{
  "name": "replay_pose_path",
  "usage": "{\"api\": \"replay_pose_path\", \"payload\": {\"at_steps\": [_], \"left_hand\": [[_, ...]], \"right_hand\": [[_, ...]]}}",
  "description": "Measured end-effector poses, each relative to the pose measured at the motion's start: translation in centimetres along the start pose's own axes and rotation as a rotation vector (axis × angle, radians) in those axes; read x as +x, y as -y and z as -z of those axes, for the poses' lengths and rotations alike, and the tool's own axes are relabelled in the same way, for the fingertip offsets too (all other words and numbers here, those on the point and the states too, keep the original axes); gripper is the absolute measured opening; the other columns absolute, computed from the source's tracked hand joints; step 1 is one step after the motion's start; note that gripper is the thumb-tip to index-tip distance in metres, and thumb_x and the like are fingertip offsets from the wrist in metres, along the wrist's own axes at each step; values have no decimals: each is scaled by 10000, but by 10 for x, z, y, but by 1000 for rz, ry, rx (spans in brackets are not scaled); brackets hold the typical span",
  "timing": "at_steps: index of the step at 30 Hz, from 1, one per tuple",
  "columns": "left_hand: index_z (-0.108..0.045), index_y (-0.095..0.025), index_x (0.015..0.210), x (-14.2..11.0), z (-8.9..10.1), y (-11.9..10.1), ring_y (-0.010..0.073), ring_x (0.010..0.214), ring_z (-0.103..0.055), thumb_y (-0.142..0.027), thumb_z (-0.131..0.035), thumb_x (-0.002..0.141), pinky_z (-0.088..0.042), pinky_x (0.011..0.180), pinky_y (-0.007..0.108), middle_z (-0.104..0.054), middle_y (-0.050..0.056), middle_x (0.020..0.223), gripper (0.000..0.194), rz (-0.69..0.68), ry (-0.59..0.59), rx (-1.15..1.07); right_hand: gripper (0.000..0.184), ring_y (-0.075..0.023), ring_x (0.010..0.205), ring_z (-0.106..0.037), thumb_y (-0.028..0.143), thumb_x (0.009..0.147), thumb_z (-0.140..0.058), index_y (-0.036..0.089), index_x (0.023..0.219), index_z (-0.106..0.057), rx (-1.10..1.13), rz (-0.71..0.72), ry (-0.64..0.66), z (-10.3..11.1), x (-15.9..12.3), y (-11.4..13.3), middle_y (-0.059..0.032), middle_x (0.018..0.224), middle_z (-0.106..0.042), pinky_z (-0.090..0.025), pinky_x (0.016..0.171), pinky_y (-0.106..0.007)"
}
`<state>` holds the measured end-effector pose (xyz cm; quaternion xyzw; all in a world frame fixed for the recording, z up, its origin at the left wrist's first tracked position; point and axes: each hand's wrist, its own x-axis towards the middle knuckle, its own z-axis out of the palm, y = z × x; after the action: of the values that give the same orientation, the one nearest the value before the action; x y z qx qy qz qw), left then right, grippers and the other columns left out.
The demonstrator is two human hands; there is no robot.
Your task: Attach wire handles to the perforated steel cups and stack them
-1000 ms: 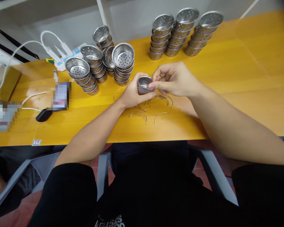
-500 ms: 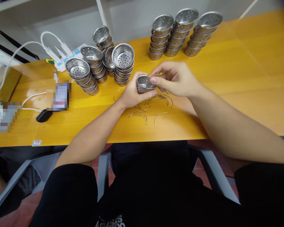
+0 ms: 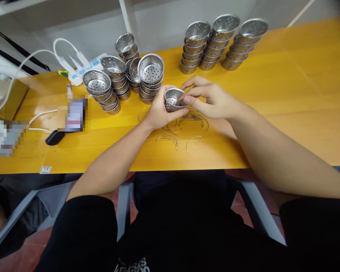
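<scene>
Nearest us, curved wires (image 3: 170, 138) are lying on the table (image 3: 272, 128), on our side of the cup (image 3: 174, 107). Our left hand (image 3: 159, 109) is holding the cup, its thumb crossing the near wall. Our right hand (image 3: 211, 98) is dipping fingers into the cup's mouth from the right; we are unable to tell whether they are pinching anything. Beyond the cup, left stacks (image 3: 119, 81) and, farther off, right stacks (image 3: 214, 49) are standing.

A small, round, silver metal cup (image 3: 171, 99), pierced with holes, is held above the surface (image 3: 283, 113) in the left hand (image 3: 159, 110), its open end up. Thin, curved metal wires (image 3: 170, 138) lie loose below and nearer, some overlapping, one apart at right.
</scene>
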<state>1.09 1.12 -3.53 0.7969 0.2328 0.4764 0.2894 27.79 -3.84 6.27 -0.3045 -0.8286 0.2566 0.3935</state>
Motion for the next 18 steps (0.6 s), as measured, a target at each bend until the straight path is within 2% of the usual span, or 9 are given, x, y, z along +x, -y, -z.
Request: {"api": "replay_pose_path", "payload": {"at_steps": [4, 8, 11, 14, 18], "left_hand": [[-509, -329, 1721, 1, 1, 9, 287, 1332, -844, -834, -1003, 1044, -730, 1261, 560, -746, 77, 1496, 978, -57, 12, -4], [-526, -323, 1698, 1, 3, 8, 281, 1323, -846, -877, -996, 1023, -745, 1228, 532, -756, 75, 1493, 992, -76, 19, -18], [-581, -309, 1642, 2, 4, -8, 290, 1321, -856, -887, -1007, 1004, -763, 1205, 525, -770, 82, 1478, 961, 5, -8, 12], [-607, -301, 1650, 2, 5, -27, 333, 1392, -849, -812, -1065, 984, -755, 1252, 563, -767, 113, 1509, 957, 151, -3, 69], [-585, -304, 1702, 5, 4, -37, 355, 1447, -832, -820, -1054, 988, -735, 1288, 583, -749, 129, 1544, 997, 185, 15, 90]], "right_hand": [[670, -416, 1425, -827, 945, 1229, -717, 354, 1247, -1032, 22, 47, 61, -4, 0, -2, -117, 1487, -870, -648, 1395, -664], [627, -414, 1480, -800, 931, 1212, -775, 375, 1330, -1039, 74, 72, 84, -6, 0, -2, -107, 1499, -863, -595, 1454, -660], [623, -439, 1467, -795, 958, 1135, -864, 393, 1335, -1036, 95, 30, 91, -6, 1, 1, -117, 1509, -851, -637, 1402, -690], [631, -461, 1421, -798, 972, 1016, -980, 406, 1291, -1017, 105, -49, 74, -5, 1, 8, -128, 1508, -842, -702, 1300, -700], [670, -493, 1422, -765, 944, 888, -1105, 412, 1273, -972, 117, -121, 52, -1, 3, 17, -145, 1467, -857, -717, 1230, -726]]}}
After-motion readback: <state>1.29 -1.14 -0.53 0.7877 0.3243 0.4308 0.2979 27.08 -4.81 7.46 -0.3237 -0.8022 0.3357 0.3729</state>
